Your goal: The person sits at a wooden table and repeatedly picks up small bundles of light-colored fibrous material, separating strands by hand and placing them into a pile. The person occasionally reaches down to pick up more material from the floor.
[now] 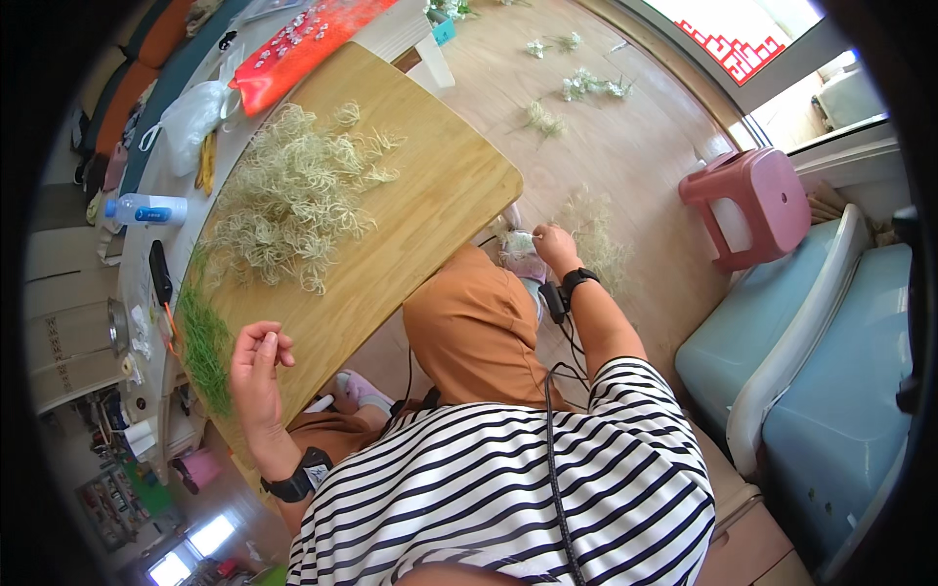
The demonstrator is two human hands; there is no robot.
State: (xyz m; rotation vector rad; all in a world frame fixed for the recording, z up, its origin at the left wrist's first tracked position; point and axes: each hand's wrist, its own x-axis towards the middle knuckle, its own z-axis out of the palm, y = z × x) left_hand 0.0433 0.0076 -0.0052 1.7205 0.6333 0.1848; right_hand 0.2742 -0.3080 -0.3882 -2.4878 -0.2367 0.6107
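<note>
My right hand [559, 247] is low beside my right knee, with thumb and finger pinched on a thin pale stem [538, 236]. Blurred wispy sprigs [597, 238] show just right of that hand, over the floor; which of them belong to the stem I cannot tell. My left hand [260, 366] hovers over the near left part of the wooden table [432, 168], its fingers loosely curled and nothing visible in them. Farther up the table lies a big heap of pale, curly artificial grass sprigs [293, 198]. Left of my left hand is a bunch of green artificial grass [205, 344].
White flower sprigs [586, 84] and a pale tuft [544, 119] lie on the floor. A pink plastic stool [758, 209] and blue storage bins [828, 395] stand to the right. A water bottle [150, 210], plastic bag [192, 121] and red sheet [293, 55] border the table. Cables hang by my leg.
</note>
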